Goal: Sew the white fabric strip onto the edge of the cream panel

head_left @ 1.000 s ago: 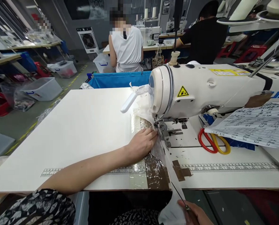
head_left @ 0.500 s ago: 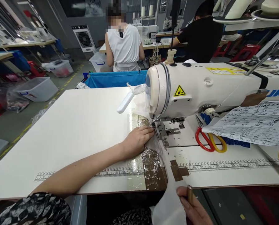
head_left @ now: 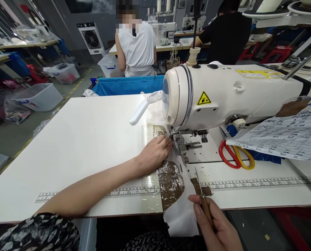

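Observation:
A strip of thin white fabric [head_left: 183,214] runs from the sewing machine's presser foot [head_left: 172,136] down over the table's front edge. My left hand [head_left: 155,155] is on the fabric just left of the foot, its fingers bent and drawn together on the cloth; their tips are partly hidden. In my right hand [head_left: 215,223] is an awl [head_left: 206,207] with a wooden handle, its metal point slanting up toward the machine bed. The thumb and forefinger of that hand also touch the fabric's right edge. Brown tape [head_left: 171,181] under clear film covers the tabletop beneath the cloth.
The white sewing machine [head_left: 210,94] stands across the table's right side. Scissors [head_left: 230,157] with red and yellow handles lie beside a handwritten sheet [head_left: 280,136]. A blue cloth bin [head_left: 129,85] is behind the table [head_left: 92,139]. Two people sit farther back at other machines.
My right hand has risen with the awl, whose point now shows over the table. The fabric's lower end has shifted up and spread out. My left fingers have bent more.

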Demonstrator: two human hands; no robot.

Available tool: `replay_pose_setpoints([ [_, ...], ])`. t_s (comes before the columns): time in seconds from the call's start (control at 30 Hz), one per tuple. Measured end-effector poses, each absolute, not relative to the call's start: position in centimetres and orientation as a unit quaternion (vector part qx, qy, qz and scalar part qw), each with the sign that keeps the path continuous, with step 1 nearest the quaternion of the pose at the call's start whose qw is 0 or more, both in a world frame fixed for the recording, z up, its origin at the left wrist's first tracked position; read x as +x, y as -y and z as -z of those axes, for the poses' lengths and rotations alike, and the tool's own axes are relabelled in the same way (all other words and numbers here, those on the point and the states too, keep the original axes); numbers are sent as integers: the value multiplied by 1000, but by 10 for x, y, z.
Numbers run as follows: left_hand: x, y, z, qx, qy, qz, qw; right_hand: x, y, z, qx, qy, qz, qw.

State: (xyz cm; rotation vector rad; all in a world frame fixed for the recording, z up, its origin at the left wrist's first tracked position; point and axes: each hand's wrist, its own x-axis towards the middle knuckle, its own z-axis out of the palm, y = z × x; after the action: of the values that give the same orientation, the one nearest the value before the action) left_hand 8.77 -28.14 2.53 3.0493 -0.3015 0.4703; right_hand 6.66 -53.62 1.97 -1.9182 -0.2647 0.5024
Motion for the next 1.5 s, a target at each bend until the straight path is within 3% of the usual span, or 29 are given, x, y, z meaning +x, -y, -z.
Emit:
replay_pose_setpoints([
  [0.3,87,268,-21,964,157,-181,119,89,534,-9,-827,204,-189,488],
  [0.57,89,270,-19,974,114,-183,63,92,508,-27,-832,175,-163,501],
  [0.7,87,270,-21,965,132,-204,100,93,499,-31,-828,178,-155,509],
  [1.5,85,267,-22,970,165,-172,45,111,483,-21,-833,260,-104,478],
])
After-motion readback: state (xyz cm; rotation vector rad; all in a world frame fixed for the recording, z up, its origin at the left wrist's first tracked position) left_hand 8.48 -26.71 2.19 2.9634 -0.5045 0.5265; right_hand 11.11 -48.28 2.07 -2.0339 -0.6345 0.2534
